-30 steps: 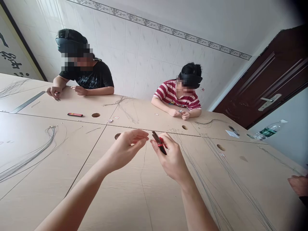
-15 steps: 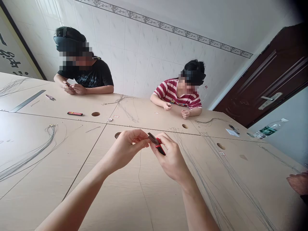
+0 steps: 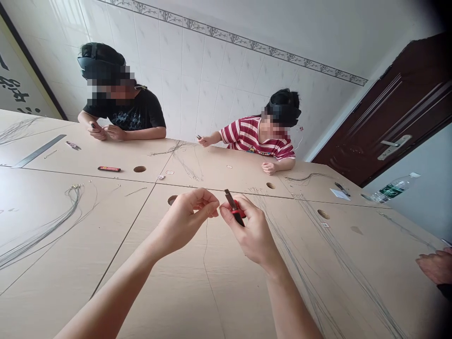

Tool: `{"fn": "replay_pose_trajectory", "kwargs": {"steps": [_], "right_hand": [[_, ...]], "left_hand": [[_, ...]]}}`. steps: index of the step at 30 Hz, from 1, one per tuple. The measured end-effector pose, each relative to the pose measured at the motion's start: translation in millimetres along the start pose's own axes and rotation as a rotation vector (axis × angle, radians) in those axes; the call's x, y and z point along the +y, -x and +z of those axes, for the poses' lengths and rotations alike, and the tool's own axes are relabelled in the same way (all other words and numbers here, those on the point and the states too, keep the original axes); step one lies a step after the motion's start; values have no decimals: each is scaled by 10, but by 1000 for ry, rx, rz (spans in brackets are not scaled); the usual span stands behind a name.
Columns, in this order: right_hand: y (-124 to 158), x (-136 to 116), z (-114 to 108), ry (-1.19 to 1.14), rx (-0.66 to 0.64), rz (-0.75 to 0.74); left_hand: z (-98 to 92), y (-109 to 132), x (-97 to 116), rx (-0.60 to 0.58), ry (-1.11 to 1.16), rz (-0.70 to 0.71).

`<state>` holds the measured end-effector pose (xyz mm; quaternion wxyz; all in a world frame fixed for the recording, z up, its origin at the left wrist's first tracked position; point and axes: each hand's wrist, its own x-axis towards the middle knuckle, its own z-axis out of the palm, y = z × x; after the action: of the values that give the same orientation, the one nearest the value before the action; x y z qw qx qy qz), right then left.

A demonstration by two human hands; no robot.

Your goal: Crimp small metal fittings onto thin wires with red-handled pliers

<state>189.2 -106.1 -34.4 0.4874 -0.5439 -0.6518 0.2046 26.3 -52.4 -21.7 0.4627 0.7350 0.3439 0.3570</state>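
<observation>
Left hand (image 3: 189, 221) and right hand (image 3: 250, 228) are held over the middle of the worktop (image 3: 169, 292), their fingertips brought almost together, presumably so that something small can be handled between them. On the left hand, the thumb is pressed against the fingers and a thin wire (image 3: 204, 259) is apparently pinched; its upper end is hidden, while the rest is left trailing towards the worktop's near edge, clear of the fingers. Pliers (image 3: 233, 205) are gripped in the curled right hand with the jaws pointed towards the far edge, probably so that thumb and forefinger can be used without the tool being put down. Whether anything is pinched by those two cannot be told. A bundle of wires (image 3: 75, 202) is laid left of the hands, its tips gathered together, perhaps for easy counting. Loose strands (image 3: 291, 259) are spread between the right hand and the worktop's right edge, likely to limit tangling.
</observation>
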Motion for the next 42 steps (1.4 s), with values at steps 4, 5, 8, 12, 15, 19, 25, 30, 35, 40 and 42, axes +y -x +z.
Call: {"fn": "replay_pose_trajectory", "kwargs": {"steps": [4, 5, 8, 12, 15, 19, 25, 30, 35, 40, 42], "right_hand": [[0, -8, -4, -51, -7, 26], [1, -11, -3, -68, -13, 28], [6, -22, -3, -121, -35, 24], [14, -41, -28, -112, -28, 52], [21, -55, -54, -86, -18, 69], [30, -65, -57, -83, -32, 33], [31, -62, -52, -69, -33, 28], [25, -90, -53, -51, -46, 21], [29, -71, -28, -39, -42, -7], [24, -28, 5, 4, 19, -56], [23, -25, 11, 42, 51, -109]], "left_hand": [[20, -15, -18, -12, 35, 17], [24, -17, -23, -6, 40, 27], [17, -10, -21, -9, 72, 47], [-34, 2, 5, -5, 69, 41], [-71, 0, 7, -9, 66, 36], [-91, -7, -10, -49, 98, 50], [-98, -1, -3, -81, 58, 83], [-103, 8, -2, -89, 55, 82], [-107, 4, -19, -74, 11, 71], [-86, -3, -29, -61, 13, 76], [-77, -4, -33, -55, 3, 76]]}}
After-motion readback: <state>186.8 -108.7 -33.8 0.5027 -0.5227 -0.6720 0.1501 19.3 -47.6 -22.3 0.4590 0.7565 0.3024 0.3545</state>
